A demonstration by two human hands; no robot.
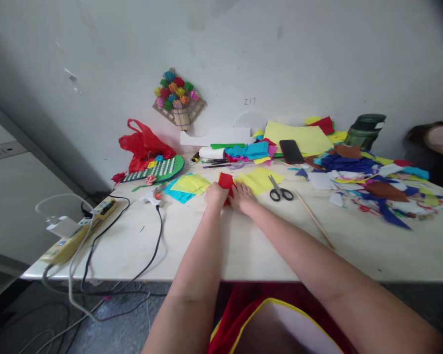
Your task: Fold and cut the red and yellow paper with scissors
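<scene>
Grips red paper (226,182) with left hand (216,195); rests right hand (242,197) along its right edge, cannot tell if pinching. On bench (247,250), between yellow sheets (258,179). Likely light, soft; best taken by edges.

Bare table (251,255) lies between the forearms (195,260) at lower centre, room for a hand to pass low. Another lane runs left of the left forearm as far as the cord (158,236); beyond it the glue gun (152,197) and power strip (83,231) obstruct the left. At centre, the left hand (216,195), red paper (226,182) and right hand (242,198) fill the way. Right of them, scissors (279,191) and a slanting stick (313,219) lie across the path; the scrap heap (386,189) blocks farther right. The bottle (363,132) stands tall at upper right.
</scene>
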